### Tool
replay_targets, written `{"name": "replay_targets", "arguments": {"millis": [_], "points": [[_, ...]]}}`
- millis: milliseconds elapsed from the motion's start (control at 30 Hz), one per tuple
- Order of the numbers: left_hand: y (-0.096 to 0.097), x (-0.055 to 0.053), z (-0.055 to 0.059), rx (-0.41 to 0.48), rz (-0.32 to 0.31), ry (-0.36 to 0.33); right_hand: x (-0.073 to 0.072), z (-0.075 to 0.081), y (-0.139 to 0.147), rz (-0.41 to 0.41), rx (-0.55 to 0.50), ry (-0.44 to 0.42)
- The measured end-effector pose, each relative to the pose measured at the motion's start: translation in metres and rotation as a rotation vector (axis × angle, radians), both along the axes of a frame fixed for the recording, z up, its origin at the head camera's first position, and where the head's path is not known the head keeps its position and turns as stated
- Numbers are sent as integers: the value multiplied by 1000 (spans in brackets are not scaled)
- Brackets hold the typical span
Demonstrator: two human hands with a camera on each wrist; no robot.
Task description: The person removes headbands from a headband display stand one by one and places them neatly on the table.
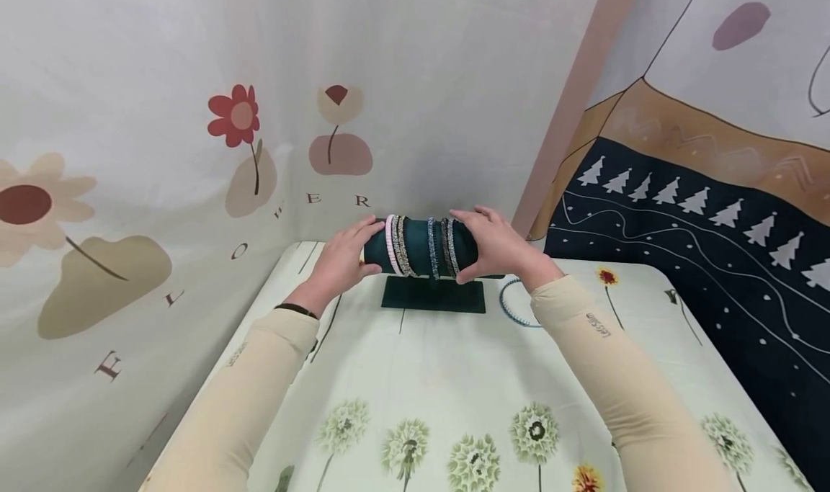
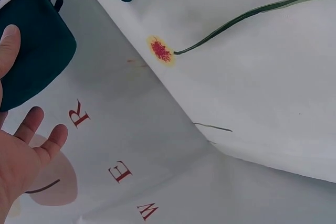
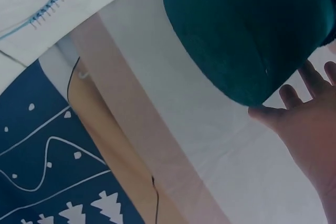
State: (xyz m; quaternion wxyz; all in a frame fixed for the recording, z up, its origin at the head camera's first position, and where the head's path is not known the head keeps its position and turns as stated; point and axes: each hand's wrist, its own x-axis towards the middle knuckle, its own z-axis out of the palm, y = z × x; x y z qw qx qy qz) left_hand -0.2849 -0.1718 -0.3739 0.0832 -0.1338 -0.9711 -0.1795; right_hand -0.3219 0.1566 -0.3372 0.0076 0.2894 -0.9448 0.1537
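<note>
A dark green velvet bracelet stand (image 1: 417, 241) has a padded roll above a flat base (image 1: 433, 294). My left hand (image 1: 341, 260) grips the roll's left end, its thumb in front and fingers over the top. At the opposite end, my right hand (image 1: 498, 244) holds the roll between thumb and fingers. Around the roll, a pale pink bracelet (image 1: 390, 244) and glittery gold-toned bracelets (image 1: 402, 246) sit toward the left. Blue (image 1: 432, 247) and dark and silvery bracelets (image 1: 449, 247) circle its right half. In the right wrist view, fingertips touch the roll's lower edge (image 3: 247, 95).
A blue beaded necklace or bracelet (image 1: 509, 306) lies on the table right of the stand, partly hidden by my right forearm. The flower-printed cloth (image 1: 467, 377) covers the table. Printed curtains (image 1: 441, 81) hang close behind and at both sides.
</note>
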Motion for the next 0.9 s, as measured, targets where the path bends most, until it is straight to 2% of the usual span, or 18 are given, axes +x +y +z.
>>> {"name": "replay_targets", "arguments": {"millis": [400, 700, 900], "points": [[-1, 1, 0, 1, -5, 2, -3, -7, -9, -40, 173, 85], [-1, 1, -1, -4, 21, -10, -4, -11, -12, -31, 173, 138], [0, 2, 0, -1, 15, -12, -4, -15, -9, -42, 133, 132]]}}
